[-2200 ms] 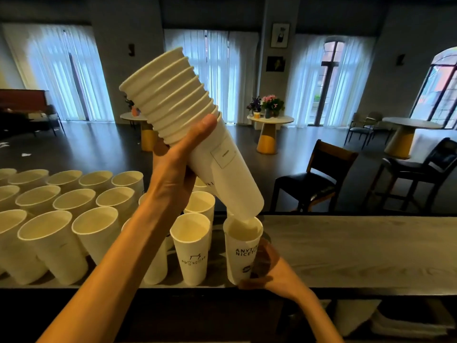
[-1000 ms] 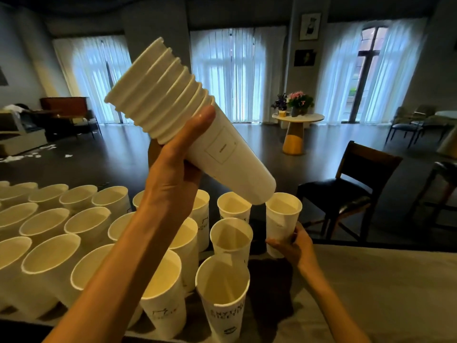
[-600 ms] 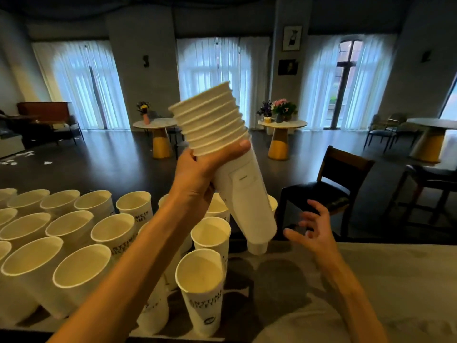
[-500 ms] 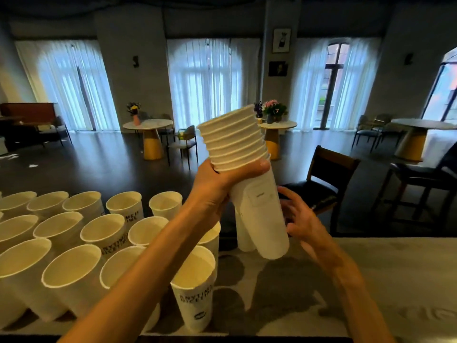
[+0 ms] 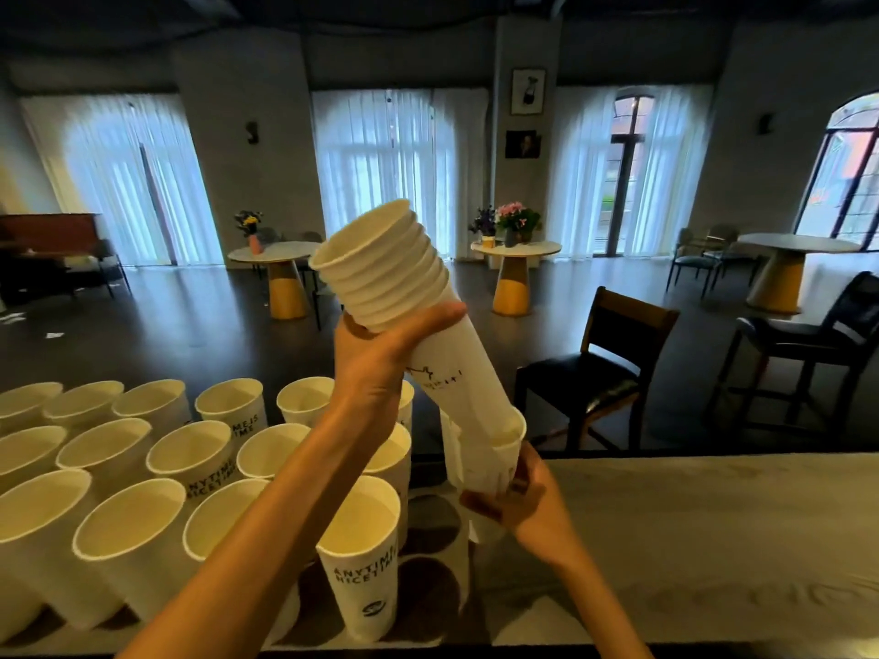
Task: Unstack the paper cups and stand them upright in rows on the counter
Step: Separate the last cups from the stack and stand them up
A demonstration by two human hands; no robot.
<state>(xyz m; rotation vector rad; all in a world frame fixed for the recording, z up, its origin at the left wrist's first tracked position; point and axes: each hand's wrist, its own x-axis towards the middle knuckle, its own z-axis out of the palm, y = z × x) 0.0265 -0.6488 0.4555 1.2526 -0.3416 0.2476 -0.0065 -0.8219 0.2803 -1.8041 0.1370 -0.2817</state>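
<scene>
My left hand (image 5: pixel 376 368) grips a stack of white paper cups (image 5: pixel 404 297), tilted with its rims up and to the left. The bottom cup (image 5: pixel 494 456) has slid partly off the stack's lower end, and my right hand (image 5: pixel 516 497) is closed around it from below. Several white cups (image 5: pixel 190 468) with black lettering stand upright in rows on the left part of the counter (image 5: pixel 713 539). The nearest upright cup (image 5: pixel 364 554) stands by my left forearm.
The grey wood-grain counter stretches to the right of the cups. Beyond its far edge stand a dark wooden chair (image 5: pixel 599 373), a second dark chair (image 5: pixel 818 335) and round tables with yellow bases (image 5: pixel 511 264) holding flowers.
My right hand set a cup upright in the far row, let go, then came back and closed on the stack's bottom cup, which now sits partly pulled off. My left hand tilted the stack again.
</scene>
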